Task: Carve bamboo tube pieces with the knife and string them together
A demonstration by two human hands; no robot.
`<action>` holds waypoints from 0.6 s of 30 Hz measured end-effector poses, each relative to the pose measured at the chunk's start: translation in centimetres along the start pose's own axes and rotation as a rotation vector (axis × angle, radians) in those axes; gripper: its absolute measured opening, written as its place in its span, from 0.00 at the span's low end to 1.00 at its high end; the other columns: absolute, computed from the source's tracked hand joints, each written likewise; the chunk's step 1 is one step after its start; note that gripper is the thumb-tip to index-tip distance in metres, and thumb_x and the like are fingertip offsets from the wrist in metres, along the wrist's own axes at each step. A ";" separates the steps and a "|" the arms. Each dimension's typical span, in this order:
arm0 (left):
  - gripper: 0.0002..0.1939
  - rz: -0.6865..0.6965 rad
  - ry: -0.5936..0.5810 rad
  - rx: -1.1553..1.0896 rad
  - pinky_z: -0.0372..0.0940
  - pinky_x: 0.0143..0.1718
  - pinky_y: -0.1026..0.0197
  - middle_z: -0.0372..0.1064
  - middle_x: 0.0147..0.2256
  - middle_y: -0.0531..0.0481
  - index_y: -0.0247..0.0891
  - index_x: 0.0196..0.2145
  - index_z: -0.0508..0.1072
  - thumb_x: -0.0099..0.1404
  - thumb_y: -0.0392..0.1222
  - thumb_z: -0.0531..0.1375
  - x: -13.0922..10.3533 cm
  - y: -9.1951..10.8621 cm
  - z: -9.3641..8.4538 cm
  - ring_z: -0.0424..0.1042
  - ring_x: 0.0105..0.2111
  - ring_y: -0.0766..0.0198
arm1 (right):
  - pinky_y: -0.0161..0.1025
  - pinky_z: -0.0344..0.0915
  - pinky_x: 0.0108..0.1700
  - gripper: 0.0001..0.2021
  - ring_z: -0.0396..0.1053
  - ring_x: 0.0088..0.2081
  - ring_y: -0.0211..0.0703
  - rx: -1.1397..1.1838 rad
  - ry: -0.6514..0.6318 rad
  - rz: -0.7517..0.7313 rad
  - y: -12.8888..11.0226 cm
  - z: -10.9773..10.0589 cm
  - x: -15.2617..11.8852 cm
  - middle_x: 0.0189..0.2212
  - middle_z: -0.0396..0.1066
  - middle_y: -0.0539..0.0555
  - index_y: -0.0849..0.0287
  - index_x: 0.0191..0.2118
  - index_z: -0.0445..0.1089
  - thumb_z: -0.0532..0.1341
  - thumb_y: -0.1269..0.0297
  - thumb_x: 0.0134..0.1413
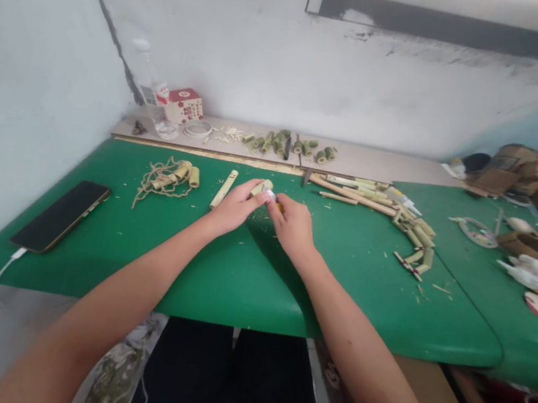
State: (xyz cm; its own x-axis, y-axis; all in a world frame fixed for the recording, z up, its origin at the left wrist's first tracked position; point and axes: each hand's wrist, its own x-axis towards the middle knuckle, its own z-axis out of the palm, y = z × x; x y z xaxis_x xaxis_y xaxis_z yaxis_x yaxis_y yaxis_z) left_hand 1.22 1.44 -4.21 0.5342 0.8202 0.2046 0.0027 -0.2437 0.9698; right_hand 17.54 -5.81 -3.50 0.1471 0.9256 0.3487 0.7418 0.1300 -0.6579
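Observation:
My left hand (pixel 235 206) is closed around a short piece of bamboo (pixel 262 187) above the green table mat. Its thumb reaches across to the right hand's fingertips. In my right hand (pixel 294 227) is a utility knife (pixel 279 207) with a partly visible yellow and dark handle, mostly covered by the fingers. The pale blade end meets the bamboo. Just left of the hands lies a flat bamboo strip (pixel 224 189) with a small face drawn on it. Farther left, bamboo tubes (pixel 194 177) lie tangled with twine (pixel 150 185).
A hammer (pixel 351 192) lies among bamboo sticks to the right, beside a chain of bamboo pieces (pixel 418 236). Cut bamboo sections (pixel 268 142) line the back ledge near a tape roll (pixel 198 128) and plastic bottle (pixel 156 97). A cabled phone (pixel 62 214) lies left.

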 end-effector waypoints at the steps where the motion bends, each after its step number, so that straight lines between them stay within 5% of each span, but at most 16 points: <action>1: 0.32 0.010 0.006 0.009 0.63 0.35 0.63 0.72 0.32 0.50 0.35 0.57 0.75 0.69 0.65 0.65 0.0 0.0 0.0 0.69 0.32 0.62 | 0.40 0.45 0.30 0.27 0.52 0.24 0.40 0.013 0.020 0.007 0.2 -0.1 0.1 0.20 0.60 0.49 0.53 0.26 0.57 0.54 0.38 0.71; 7: 0.29 0.014 0.019 0.039 0.61 0.33 0.63 0.70 0.32 0.51 0.37 0.56 0.75 0.69 0.63 0.66 -0.3 0.3 0.3 0.67 0.30 0.63 | 0.41 0.45 0.29 0.33 0.49 0.24 0.40 0.079 0.181 0.031 1.5 -0.7 1.0 0.19 0.55 0.48 0.52 0.25 0.55 0.50 0.29 0.69; 18: 0.27 -0.042 0.017 -0.045 0.60 0.31 0.64 0.71 0.34 0.50 0.39 0.59 0.74 0.72 0.61 0.64 -0.5 0.1 0.4 0.67 0.30 0.64 | 0.40 0.49 0.30 0.28 0.52 0.26 0.40 0.226 0.157 0.037 0.0 -1.1 0.5 0.21 0.56 0.46 0.53 0.29 0.62 0.57 0.32 0.66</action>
State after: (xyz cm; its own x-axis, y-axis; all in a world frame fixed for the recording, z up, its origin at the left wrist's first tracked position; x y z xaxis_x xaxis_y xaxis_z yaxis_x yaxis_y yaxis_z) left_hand 1.26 0.77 -4.30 0.5200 0.8381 0.1650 -0.0130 -0.1854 0.9826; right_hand 18.32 -5.71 -2.57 0.2841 0.8672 0.4089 0.5717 0.1892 -0.7983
